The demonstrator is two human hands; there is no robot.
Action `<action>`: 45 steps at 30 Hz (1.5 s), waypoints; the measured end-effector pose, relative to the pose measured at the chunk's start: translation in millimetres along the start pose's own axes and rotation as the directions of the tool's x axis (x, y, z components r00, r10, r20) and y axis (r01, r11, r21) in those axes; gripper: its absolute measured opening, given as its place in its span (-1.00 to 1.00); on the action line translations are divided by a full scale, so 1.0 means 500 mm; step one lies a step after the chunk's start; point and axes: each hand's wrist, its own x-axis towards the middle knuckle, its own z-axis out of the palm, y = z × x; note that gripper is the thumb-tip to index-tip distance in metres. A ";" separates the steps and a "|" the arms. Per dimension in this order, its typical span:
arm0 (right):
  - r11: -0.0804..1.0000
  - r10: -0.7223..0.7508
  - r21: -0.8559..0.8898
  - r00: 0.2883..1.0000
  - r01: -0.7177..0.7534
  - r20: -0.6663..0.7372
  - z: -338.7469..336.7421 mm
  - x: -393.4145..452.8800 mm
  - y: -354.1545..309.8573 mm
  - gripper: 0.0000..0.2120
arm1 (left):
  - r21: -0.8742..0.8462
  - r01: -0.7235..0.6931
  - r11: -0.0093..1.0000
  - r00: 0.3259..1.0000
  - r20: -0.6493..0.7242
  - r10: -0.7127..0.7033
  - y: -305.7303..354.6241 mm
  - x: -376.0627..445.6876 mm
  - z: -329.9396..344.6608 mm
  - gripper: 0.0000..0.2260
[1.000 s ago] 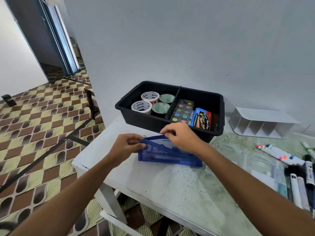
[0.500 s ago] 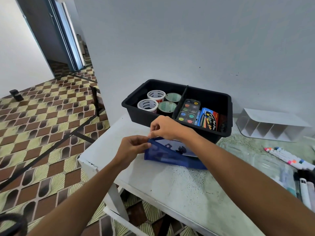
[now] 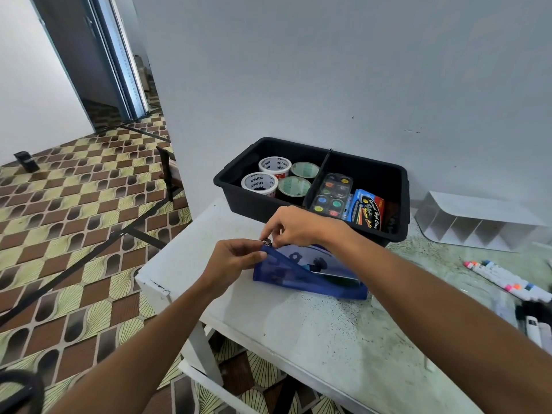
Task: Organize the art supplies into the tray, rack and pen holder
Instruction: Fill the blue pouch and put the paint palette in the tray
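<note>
The blue pouch (image 3: 307, 274) lies on the desk (image 3: 298, 333) just before the black tray (image 3: 400, 186), long axis running rightward from its left corner, where the left hand (image 3: 236, 264) pinches the fabric and the right hand (image 3: 294, 227) pinches the zipper pull (image 3: 266, 242).

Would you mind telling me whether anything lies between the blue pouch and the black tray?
Nothing visible does: the blue pouch, held by both hands, lies just in front of the black tray, with only bare tabletop between.
</note>
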 end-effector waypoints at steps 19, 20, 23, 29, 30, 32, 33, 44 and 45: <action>0.806 0.385 0.456 0.919 -0.379 0.084 -0.005 -0.027 -0.028 -0.87 | 0.075 -0.069 0.995 0.997 0.040 0.067 0.001 -0.001 0.002 -0.83; 0.791 0.402 0.474 0.913 -0.387 0.074 -0.006 -0.028 -0.029 -0.86 | 0.082 -0.079 0.994 0.996 0.039 0.076 0.003 -0.001 0.003 -0.82; 0.772 0.431 0.501 0.901 -0.392 0.041 -0.005 -0.028 -0.032 -0.85 | 0.093 -0.103 0.990 0.994 0.040 0.099 0.003 0.000 0.007 -0.82; 0.900 0.332 0.319 0.941 -0.297 -0.060 -0.008 -0.023 -0.030 -0.81 | 0.055 -0.093 0.994 0.995 0.027 0.091 -0.003 -0.005 0.007 -0.81; 0.907 0.336 0.289 0.940 -0.307 -0.054 -0.012 -0.022 -0.031 -0.79 | 0.038 -0.083 0.996 0.996 0.023 0.082 -0.003 -0.006 0.008 -0.80; 0.886 0.372 0.295 0.928 -0.358 0.009 -0.018 -0.021 -0.032 -0.78 | 0.028 -0.079 0.997 0.997 0.008 0.079 -0.002 -0.008 0.011 -0.79; 0.870 0.392 0.310 0.919 -0.384 0.040 -0.019 -0.022 -0.032 -0.79 | 0.035 -0.083 0.996 0.997 -0.003 0.084 -0.003 -0.008 0.014 -0.80; 0.868 0.496 0.054 0.865 -0.494 -0.070 -0.032 -0.077 0.018 -0.65 | 0.093 -0.043 0.995 0.992 -0.110 0.054 -0.018 0.000 -0.026 -0.86; 0.862 0.506 0.054 0.856 -0.504 -0.102 -0.035 -0.086 0.029 -0.64 | 0.094 -0.037 0.995 0.991 -0.126 0.049 -0.018 0.002 -0.036 -0.86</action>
